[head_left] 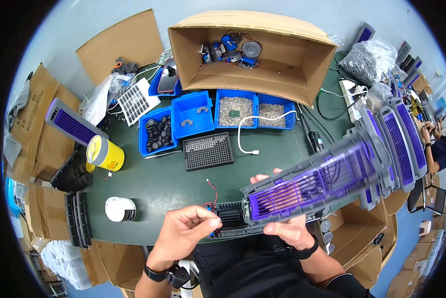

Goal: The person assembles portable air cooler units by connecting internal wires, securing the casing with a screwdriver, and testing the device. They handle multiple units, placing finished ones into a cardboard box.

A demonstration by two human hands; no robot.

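Note:
My right hand (295, 233) is closed round a long grey housing with a purple slatted grille (282, 196), thumb on the near edge and fingertips at the far edge. The housing slants up to the right, its far end smeared by motion. Next to its left end lies a dark grey casing (230, 217) at the table's near edge. My left hand (185, 231) is closed in a pinch at the left end of this casing, beside a small blue part. What the fingertips hold is hidden. Red wires (214, 191) with a small white plug rise beside them.
Blue bins (193, 111) hold black knobs, grey pieces and screws. A black perforated block (208, 151), a white cable (240, 134), a yellow tub (106, 154) and a white jar (119, 208) stand about. Purple-grey housings (399, 144) crowd the right; a cardboard box (263, 74) holds motors.

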